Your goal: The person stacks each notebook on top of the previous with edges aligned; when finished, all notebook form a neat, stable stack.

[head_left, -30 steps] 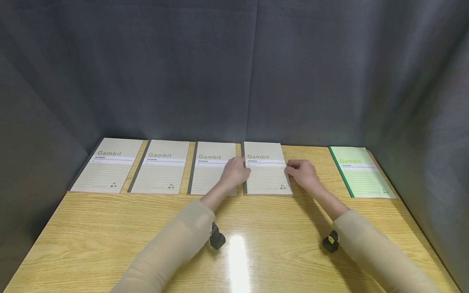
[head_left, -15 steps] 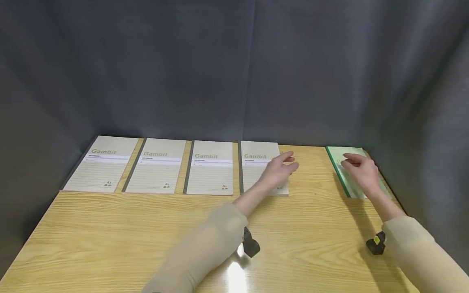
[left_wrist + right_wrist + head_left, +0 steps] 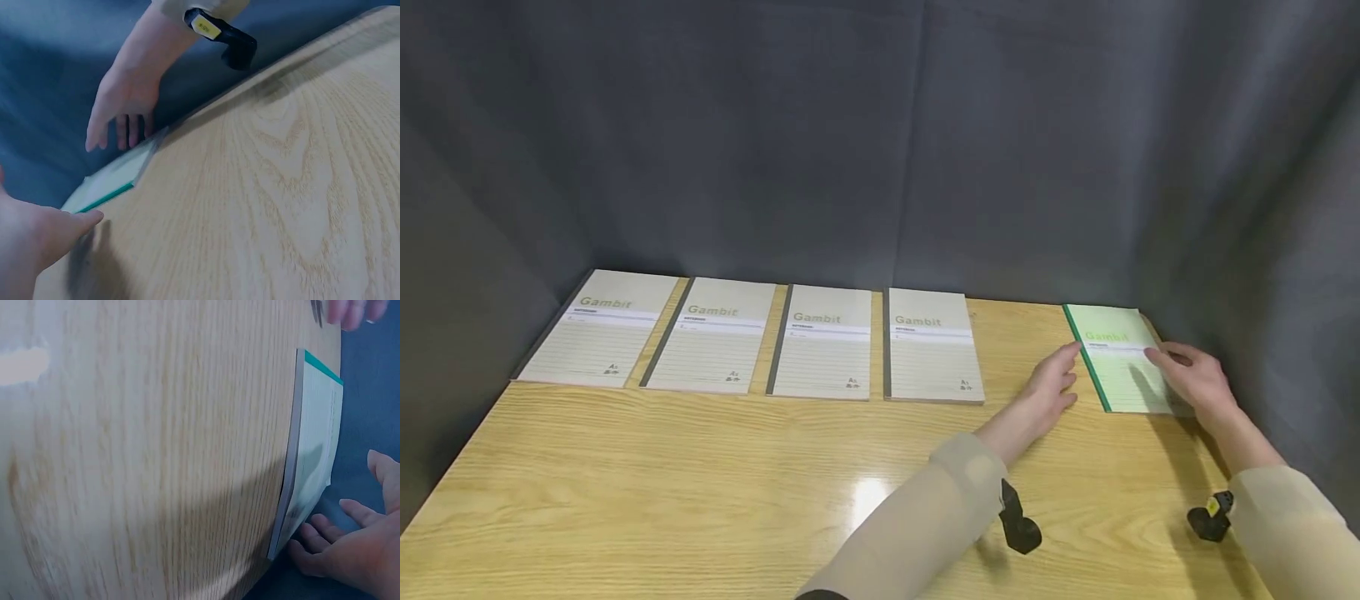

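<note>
A notebook with a green spine (image 3: 1120,383) lies flat at the right end of the table. Beside its spine is my left hand (image 3: 1043,398), fingers extended, the fingertips right at the green edge. My right hand (image 3: 1201,385) is at the opposite long edge, with its thumb over the cover. In the right wrist view, the fingers of the right hand (image 3: 356,556) are spread apart along the far side of the notebook (image 3: 315,437). The left wrist view shows the green spine (image 3: 106,199) between both hands.
Several grey-spined notebooks lie in a row along the back of the wooden table (image 3: 700,483); the closest one (image 3: 931,362) is left of my left hand. A dark curtain (image 3: 760,150) closes off the back and sides, close behind the right hand.
Both hands have left the rightmost grey-spined notebook and moved right to the green-spined one. The right hand passed over its cover to the far edge; the left followed to its spine.
</note>
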`<state>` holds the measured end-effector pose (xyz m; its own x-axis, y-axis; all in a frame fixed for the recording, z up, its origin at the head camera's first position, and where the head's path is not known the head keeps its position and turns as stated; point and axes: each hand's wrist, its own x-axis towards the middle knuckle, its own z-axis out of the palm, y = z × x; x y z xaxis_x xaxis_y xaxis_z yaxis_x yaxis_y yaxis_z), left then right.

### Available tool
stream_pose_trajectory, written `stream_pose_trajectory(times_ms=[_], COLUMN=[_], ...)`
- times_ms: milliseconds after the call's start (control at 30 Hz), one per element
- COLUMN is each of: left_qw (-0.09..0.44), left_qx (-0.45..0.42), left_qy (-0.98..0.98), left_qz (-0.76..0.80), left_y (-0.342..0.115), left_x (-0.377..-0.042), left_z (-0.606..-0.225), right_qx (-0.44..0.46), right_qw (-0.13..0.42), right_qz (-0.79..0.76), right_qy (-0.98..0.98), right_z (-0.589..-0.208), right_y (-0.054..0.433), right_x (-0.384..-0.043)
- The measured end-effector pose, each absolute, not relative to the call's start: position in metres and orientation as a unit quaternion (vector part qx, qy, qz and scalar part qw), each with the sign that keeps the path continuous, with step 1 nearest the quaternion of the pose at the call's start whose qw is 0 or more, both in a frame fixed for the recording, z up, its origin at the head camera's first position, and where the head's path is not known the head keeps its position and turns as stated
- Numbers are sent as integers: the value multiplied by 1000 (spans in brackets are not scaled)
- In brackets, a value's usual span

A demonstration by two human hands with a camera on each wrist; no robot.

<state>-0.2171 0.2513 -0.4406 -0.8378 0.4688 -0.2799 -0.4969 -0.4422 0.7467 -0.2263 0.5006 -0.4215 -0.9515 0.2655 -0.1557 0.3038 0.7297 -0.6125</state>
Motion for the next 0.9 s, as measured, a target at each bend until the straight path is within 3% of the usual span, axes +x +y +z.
stream_pose_trajectory(times_ms=[133, 467, 900], left_qw=[275, 289, 270], left_qx=[-55, -59, -104], left_qy=[396, 361, 409], left_qz=[874, 885, 865], left_y=[252, 269, 284], left_x=[-222, -222, -222], left_z=[-448, -448, -446], right_qx=[164, 198, 269], right_qw=[42, 122, 112], right_qz=[-344, -351, -302], right_qy=[924, 907, 908], right_z=[-417, -414, -415], right_y=[503, 511, 514], right_x=[-230, -236, -239])
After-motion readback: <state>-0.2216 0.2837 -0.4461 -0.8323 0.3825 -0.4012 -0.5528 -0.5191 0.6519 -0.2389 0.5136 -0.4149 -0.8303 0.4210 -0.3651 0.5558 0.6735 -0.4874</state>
